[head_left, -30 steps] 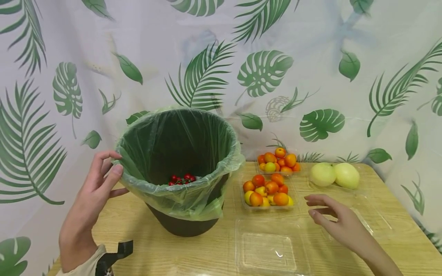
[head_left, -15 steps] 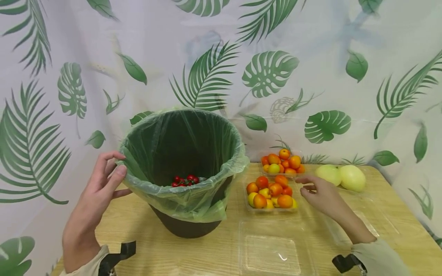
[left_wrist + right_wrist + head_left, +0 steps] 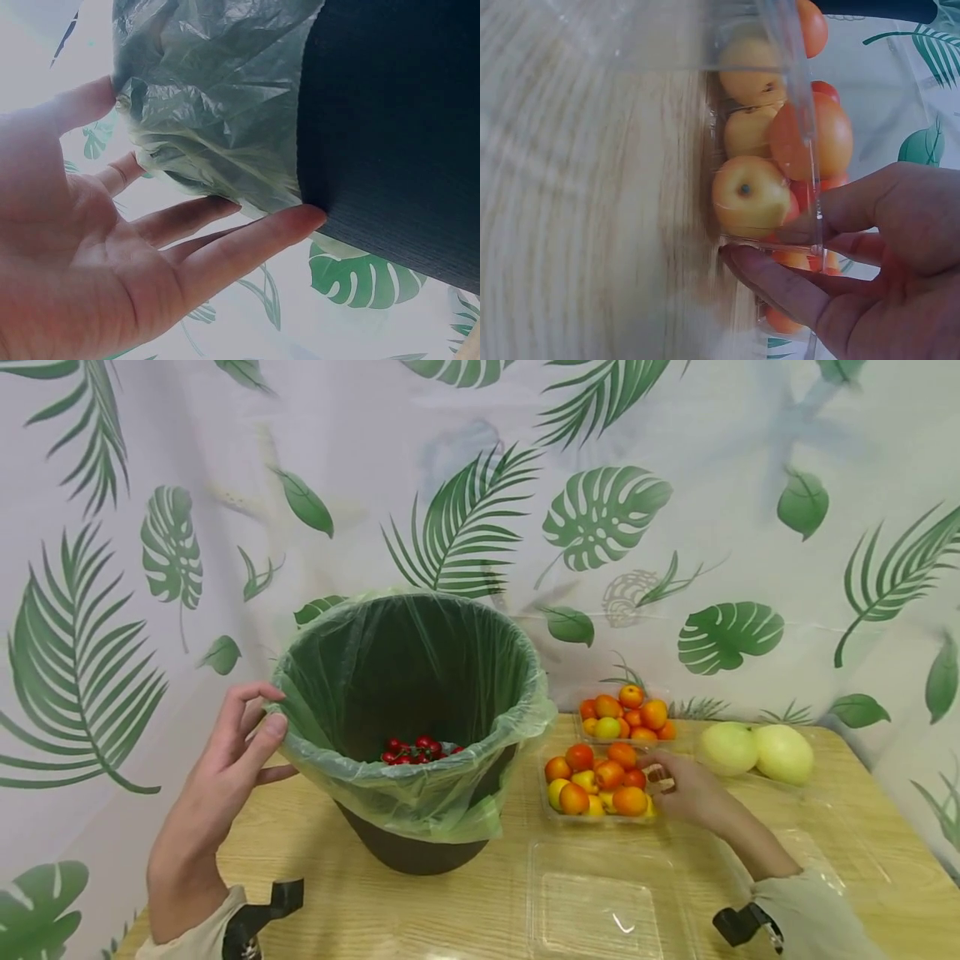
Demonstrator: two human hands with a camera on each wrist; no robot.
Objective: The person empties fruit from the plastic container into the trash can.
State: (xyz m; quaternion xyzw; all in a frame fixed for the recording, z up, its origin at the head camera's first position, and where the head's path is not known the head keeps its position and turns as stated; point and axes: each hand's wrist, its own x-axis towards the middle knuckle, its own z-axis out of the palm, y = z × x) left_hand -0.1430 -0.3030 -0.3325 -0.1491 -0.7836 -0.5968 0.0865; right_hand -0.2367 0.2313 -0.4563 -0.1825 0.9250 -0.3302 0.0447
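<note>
A black bin (image 3: 420, 847) lined with a translucent green plastic bag (image 3: 420, 806) stands tilted toward me, several red cherry tomatoes (image 3: 414, 750) inside. Along its left rim my left hand (image 3: 217, 768) rests with spread fingertips; the left wrist view has the fingers (image 3: 255, 244) touching the bag and dark wall. My right hand (image 3: 693, 789) is at the right side of the nearer clear plastic box (image 3: 558, 816), which holds orange and yellow fruit (image 3: 596, 777). In the right wrist view, the right fingers and thumb (image 3: 776, 281) pinch that box's end wall.
Behind it stands another clear box of small orange fruit (image 3: 626, 718). Two pale green round fruits (image 3: 783, 753) sit at the back right. A transparent lid (image 3: 600, 910) lies on the wooden table (image 3: 360, 918) in front. Leaf-print cloth (image 3: 480, 527) hangs behind.
My right hand has moved forward and left, up to the nearer fruit box. The left hand keeps its place at the bin's rim. The head view has shifted slightly.
</note>
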